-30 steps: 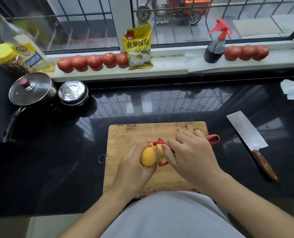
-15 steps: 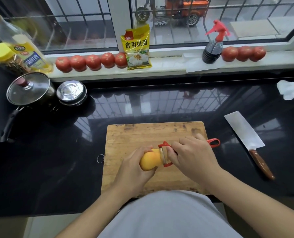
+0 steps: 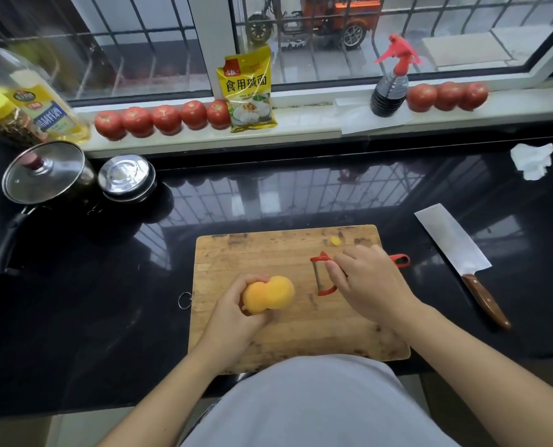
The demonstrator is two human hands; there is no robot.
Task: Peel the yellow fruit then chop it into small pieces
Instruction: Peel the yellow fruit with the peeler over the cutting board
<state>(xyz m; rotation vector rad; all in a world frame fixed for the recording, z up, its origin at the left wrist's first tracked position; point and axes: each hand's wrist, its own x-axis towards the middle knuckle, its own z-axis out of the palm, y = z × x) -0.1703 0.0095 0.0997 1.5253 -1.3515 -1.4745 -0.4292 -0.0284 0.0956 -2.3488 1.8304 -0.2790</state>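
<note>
Change noted: a second ago my peeler (image 3: 325,275) sat against the fruit (image 3: 268,299); now it has come off to the right, well apart from it, and a small yellow scrap (image 3: 334,241) lies near the far edge of the board (image 3: 301,337), so one stroke looks finished and peeling is only begun. Fruit: one, yellow-orange, gripped in my left hand (image 3: 236,312) over the board's near left. Peeler: one, red, pinched in my right hand (image 3: 370,285), fingers curled round its handle. Knife (image 3: 459,258): one, untouched on the counter (image 3: 301,195) to the right. Tomatoes on the sill: five at left (image 3: 165,119), three at right (image 3: 447,95). Packet (image 3: 248,88): one. Spray bottle (image 3: 391,82): one. Pot (image 3: 44,175): one, lidded; beside it one steel lid (image 3: 125,179), or possibly a tin. Oil bottle (image 3: 39,101) and jar (image 3: 1,119): one each. Tissue (image 3: 532,160): one.
</note>
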